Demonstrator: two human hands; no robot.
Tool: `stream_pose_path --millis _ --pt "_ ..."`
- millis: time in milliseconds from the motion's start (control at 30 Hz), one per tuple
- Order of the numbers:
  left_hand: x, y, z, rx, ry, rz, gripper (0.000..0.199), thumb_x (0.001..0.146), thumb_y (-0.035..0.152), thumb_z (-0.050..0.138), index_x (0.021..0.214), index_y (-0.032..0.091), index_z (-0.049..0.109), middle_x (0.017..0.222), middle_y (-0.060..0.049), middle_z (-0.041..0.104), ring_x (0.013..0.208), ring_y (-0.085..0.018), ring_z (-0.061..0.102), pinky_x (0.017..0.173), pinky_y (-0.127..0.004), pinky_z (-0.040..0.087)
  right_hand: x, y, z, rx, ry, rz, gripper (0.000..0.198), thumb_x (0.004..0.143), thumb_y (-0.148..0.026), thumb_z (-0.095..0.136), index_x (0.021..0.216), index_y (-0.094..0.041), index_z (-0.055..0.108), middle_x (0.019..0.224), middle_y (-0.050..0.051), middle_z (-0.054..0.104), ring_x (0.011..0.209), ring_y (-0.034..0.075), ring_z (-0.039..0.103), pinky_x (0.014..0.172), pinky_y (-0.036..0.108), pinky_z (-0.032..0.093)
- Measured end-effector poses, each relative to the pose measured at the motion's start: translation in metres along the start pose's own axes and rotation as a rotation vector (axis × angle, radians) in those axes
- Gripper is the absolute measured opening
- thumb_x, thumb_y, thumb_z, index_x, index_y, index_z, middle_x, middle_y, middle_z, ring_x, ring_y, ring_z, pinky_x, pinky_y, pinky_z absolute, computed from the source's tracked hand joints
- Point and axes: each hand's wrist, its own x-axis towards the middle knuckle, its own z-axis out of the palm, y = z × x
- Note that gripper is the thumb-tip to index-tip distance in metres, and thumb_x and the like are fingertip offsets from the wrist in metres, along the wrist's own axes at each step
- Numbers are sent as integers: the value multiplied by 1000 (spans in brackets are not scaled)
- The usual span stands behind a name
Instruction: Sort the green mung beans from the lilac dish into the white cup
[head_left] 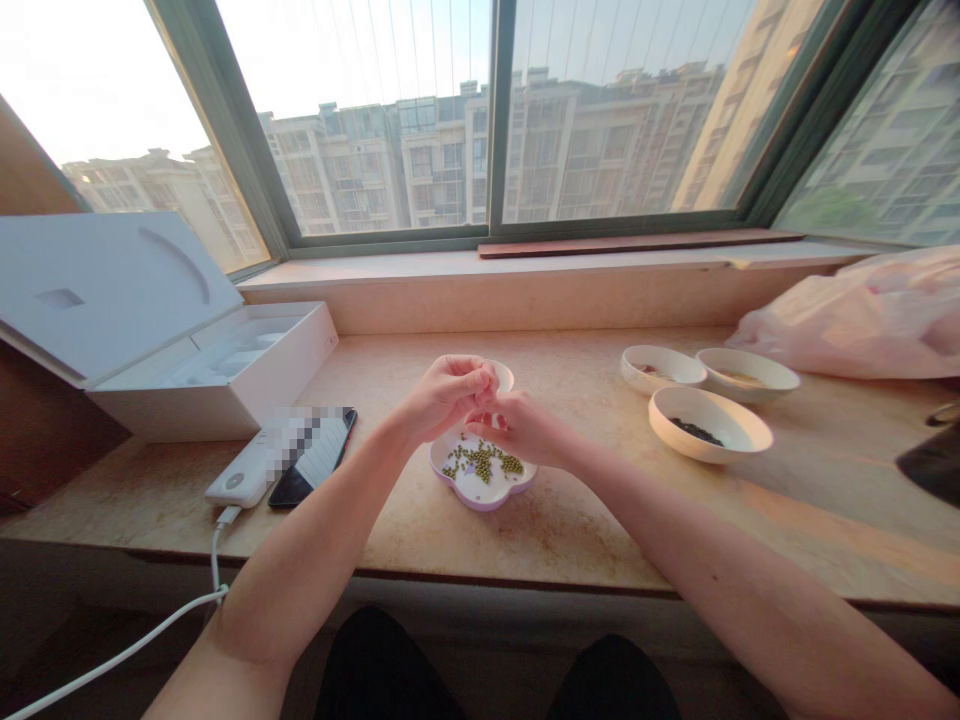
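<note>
While left hand (452,390) and right hand (526,428) touch at the fingers, contents unclear, countertop (585,510) opens toward three o'clock, front edge (570,583) at six, scattered green mung beans (481,466) dotting the lilac-sided flower-shaped dish (481,504) beneath both hands.

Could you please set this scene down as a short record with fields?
Left hand: left hand, pinched above the dish; anything held is hidden
Right hand: right hand, beside the left; contact unclear
Dish: flower-shaped dish holding small green beans
Behind hands: white bowl, partly hidden
Person's right: three pale bowls, nearest with dark contents; plastic bag
Person's left: open white box, phone, white device with cable
</note>
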Motion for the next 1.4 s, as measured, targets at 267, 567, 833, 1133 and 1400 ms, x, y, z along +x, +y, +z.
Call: stream_pose_path --millis 267,567,833,1133,1400 --pt "14 -14 -19 469 364 68 24 78 35 75 69 14 68 61 2 58 58 -8 48 61 -23 39 2 -7 -5 -73 -205 -38 10 91 -24 64 89 -19 73 91 5 75 76 17 65 71 29 46" --pt "18 -33 -41 1419 376 28 20 91 21 59 89 21 79 96 -5 79 88 -20 69 88 -34 48 -1 -22 -3 -362 -331 -9 38 83 -52 72 104 -21 73 108 10 74 94 29 68 78 37 48" --pt "20 -39 -50 1512 347 -99 27 97 27 53 99 24 80 105 -5 79 101 -25 71 103 -45 42 1 -16 6 -239 -361 -26 38 79 -43 76 110 -20 74 123 11 69 113 31 62 95 41 48" --pt "19 -37 -43 1501 355 -57 28 96 23 51 108 22 76 117 -6 75 114 -24 66 107 -43 42 13 0 17 -150 -328 21 18 84 -10 64 89 -18 78 99 7 74 94 23 65 91 35 49" --pt "20 -39 -43 1459 362 -26 26 95 22 51 102 22 76 113 -5 76 113 -23 66 109 -44 40 13 11 24 -175 -290 31 24 84 -5 57 86 -17 77 98 9 75 94 24 66 90 34 49"
